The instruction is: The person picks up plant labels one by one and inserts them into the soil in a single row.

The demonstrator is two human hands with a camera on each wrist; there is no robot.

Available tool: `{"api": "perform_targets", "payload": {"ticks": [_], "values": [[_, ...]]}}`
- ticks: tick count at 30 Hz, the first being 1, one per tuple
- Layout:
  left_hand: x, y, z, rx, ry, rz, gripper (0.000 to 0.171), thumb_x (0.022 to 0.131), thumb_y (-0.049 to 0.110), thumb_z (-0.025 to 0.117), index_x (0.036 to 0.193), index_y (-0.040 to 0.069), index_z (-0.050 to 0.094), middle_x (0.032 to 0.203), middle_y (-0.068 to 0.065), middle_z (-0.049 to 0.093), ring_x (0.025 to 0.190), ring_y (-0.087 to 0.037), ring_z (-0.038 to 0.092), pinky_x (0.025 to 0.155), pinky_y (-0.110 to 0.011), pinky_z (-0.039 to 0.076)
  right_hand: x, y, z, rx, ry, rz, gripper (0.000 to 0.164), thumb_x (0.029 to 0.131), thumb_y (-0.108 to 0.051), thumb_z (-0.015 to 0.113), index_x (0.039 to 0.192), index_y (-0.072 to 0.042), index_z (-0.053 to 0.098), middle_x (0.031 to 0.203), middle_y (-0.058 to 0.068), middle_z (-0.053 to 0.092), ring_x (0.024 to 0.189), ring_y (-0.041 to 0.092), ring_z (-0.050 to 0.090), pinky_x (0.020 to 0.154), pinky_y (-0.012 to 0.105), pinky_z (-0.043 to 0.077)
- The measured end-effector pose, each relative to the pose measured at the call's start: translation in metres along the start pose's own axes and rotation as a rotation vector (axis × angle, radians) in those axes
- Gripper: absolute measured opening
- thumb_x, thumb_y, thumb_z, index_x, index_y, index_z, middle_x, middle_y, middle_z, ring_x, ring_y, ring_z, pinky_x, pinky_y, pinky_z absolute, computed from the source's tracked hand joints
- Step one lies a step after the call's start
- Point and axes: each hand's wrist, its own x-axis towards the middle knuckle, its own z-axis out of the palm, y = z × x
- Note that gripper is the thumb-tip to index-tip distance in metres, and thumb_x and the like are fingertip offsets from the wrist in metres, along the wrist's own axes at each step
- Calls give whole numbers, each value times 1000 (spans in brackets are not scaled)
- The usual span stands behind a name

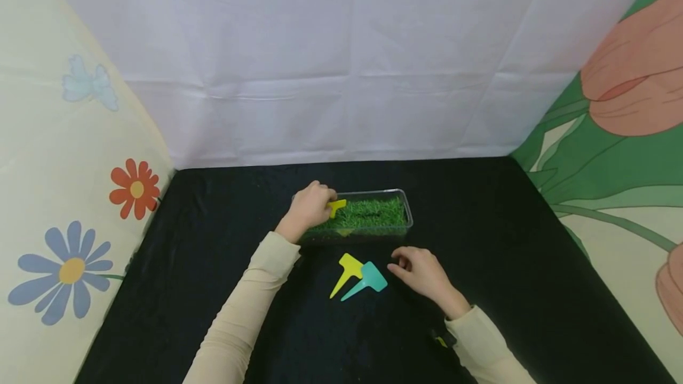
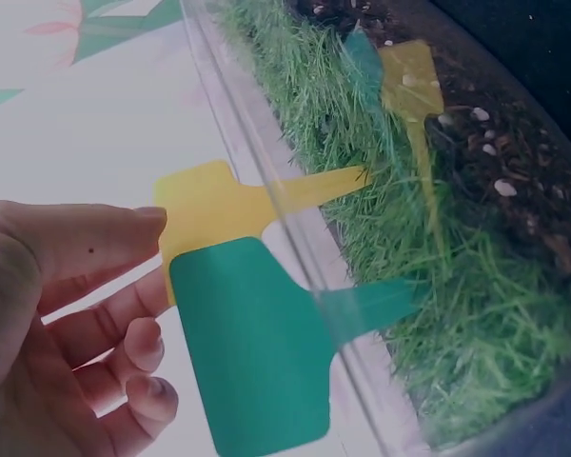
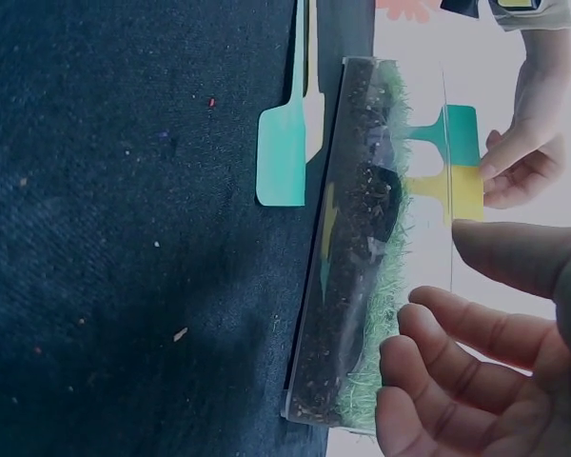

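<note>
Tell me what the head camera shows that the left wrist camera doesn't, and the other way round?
Only the head view shows the right hand, the blue flower and the red flower. Only the left wrist view shows the green tag standing in the grass and the white-specked soil. Both show the left hand holding a yellow tag at the clear box.

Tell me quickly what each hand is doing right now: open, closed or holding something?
Left hand: holding, pinching the yellow tag standing in the grass.
Right hand: open and relaxed, holding nothing.
</note>
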Motion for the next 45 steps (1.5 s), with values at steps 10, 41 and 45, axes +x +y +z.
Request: {"api": "perform_targets", "payload": {"ticks": [10, 41, 45], "values": [[-18, -2, -4, -66, 85, 25, 33, 80, 1, 64, 113, 8, 63, 103, -7, 60, 90, -21, 50, 70, -31, 45, 1, -1, -1, 7, 9, -13, 18, 80, -14, 69, 93, -1, 66, 66, -6, 52, 52, 3, 43, 48, 23, 38], [-102, -18, 6, -289, 231, -103, 36, 74, 6, 74, 108, 5, 63, 95, -8, 60, 78, -22, 54, 66, -35, 46, 2, -1, 0, -1, 5, -2, 18, 80, -15, 69, 93, -2, 67, 67, -5, 53, 53, 5, 44, 49, 24, 39], [-117, -27, 15, -367, 219, -163, 33, 75, 4, 73, 107, 3, 64, 91, -11, 61, 75, -24, 56, 64, -36, 46, 2, 0, 2, -5, -9, 17, 16, 80, -16, 69, 90, -3, 67, 67, -6, 53, 54, 5, 44, 50, 24, 39]]}}
